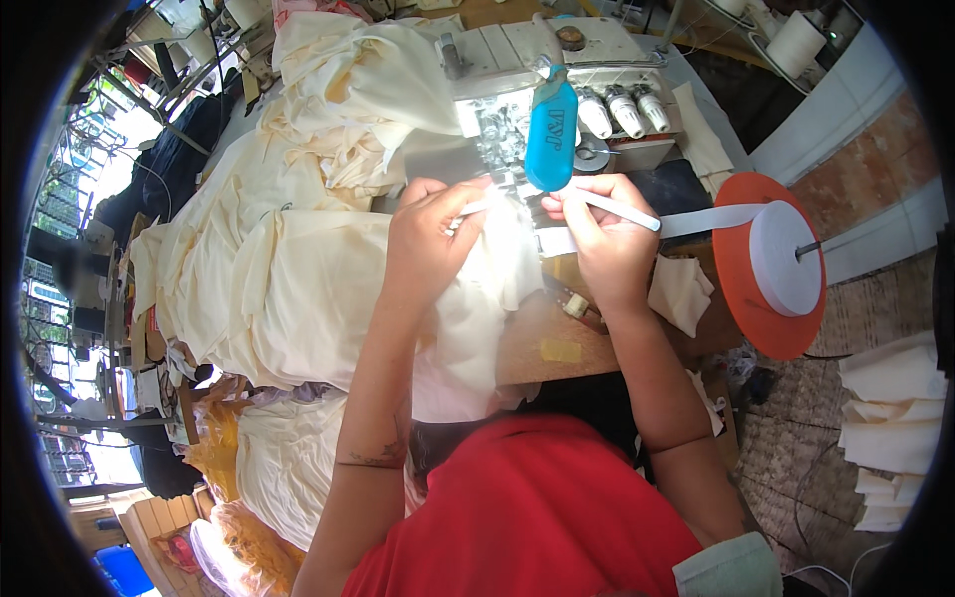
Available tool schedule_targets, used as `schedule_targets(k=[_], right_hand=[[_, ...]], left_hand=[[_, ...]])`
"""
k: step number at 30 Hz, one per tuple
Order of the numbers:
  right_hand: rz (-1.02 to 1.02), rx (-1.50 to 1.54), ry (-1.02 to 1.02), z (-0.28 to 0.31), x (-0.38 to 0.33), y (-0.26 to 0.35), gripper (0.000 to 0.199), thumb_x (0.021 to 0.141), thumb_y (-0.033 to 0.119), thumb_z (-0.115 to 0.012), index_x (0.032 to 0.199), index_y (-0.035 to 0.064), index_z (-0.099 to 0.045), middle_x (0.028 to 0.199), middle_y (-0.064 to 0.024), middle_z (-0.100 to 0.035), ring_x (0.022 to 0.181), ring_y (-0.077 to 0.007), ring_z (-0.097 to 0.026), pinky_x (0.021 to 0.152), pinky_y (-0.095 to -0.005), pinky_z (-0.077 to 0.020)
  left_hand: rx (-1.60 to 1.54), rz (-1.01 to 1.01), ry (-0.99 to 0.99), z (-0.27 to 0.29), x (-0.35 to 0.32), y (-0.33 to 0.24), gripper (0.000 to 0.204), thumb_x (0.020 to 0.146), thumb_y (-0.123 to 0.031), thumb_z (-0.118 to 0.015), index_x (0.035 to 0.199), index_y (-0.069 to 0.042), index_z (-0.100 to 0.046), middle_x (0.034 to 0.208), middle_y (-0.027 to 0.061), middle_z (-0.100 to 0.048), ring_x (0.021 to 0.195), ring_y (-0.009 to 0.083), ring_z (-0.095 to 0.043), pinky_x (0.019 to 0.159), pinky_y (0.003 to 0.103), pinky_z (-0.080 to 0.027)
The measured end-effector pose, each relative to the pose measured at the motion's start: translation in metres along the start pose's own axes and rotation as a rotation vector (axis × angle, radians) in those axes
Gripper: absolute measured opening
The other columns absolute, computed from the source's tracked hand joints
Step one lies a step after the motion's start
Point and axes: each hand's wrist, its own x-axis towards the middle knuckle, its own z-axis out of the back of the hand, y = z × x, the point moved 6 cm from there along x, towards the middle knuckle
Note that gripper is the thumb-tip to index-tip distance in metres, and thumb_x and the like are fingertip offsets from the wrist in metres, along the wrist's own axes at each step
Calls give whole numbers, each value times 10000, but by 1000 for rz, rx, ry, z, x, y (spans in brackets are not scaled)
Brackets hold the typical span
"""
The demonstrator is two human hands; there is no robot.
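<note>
My left hand [436, 237] is closed, with thumb and fingers pinched at the edge of cream fabric [298, 259] just left of the sewing machine's needle area. A small white bit shows between its fingers; I cannot tell whether it is fabric or tape. My right hand [609, 244] grips a slim white pen-like tool [622, 209], its tip hidden near the needles. White tape [701, 221] runs from a roll [786, 264] on an orange disc past my right hand. The sewing machine [487, 45] stands ahead, partly covered by a blue oblong piece [552, 129].
Cream fabric is heaped over the table's left side. Several thread cones [622, 109] sit at the machine's right. A small cream fabric piece [681, 296] lies by the table's right edge. More cream pieces [893, 428] are stacked at far right. Yellow plastic bags [254, 547] lie lower left.
</note>
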Motion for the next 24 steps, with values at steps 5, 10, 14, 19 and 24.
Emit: schedule_targets(k=[5, 10, 14, 19, 24], right_hand=[[-32, 87, -22, -5, 1, -14, 49, 918, -57, -653, 964, -71, -641, 883, -135, -731, 818, -176, -736, 734, -281, -601], [14, 62, -37, -10, 3, -16, 37, 920, -67, -646, 957, -75, -644, 874, -136, -735, 812, -169, -735, 734, -282, -603], [13, 53, -45, -9, 2, -17, 63, 914, -60, -665, 974, -78, -654, 877, -130, -739, 822, -160, -732, 746, -282, -598], [67, -71, -77, 0, -5, -7, 92, 903, -37, -700, 985, -71, -677, 897, -112, -743, 835, -133, -722, 753, -260, -573], [118, -118, -59, 20, -20, 22, 129, 894, -11, -733, 1006, -53, -683, 917, -112, -734, 825, -146, -728, 762, -261, -576]], left_hand=[[8, 24, 11, 0, 0, 0, 186, 843, -105, -758, 1017, -39, -750, 1057, 63, -761, 878, 185, -600, 723, 305, -531], [0, 10, 9, 1, 0, -3, 194, 844, -110, -756, 1024, -38, -748, 1054, 62, -761, 876, 185, -600, 722, 306, -529], [-13, 18, 6, 1, 0, -3, 191, 844, -108, -752, 1023, -40, -750, 1059, 55, -761, 869, 182, -596, 716, 302, -527], [-16, 31, 2, 3, 1, -4, 161, 847, -97, -748, 999, -43, -753, 1061, 49, -762, 877, 169, -602, 697, 281, -520], [-349, 221, 64, 10, 2, -1, 162, 907, -74, -715, 1051, -3, -694, 964, 31, -740, 816, 73, -616, 704, 228, -491]])
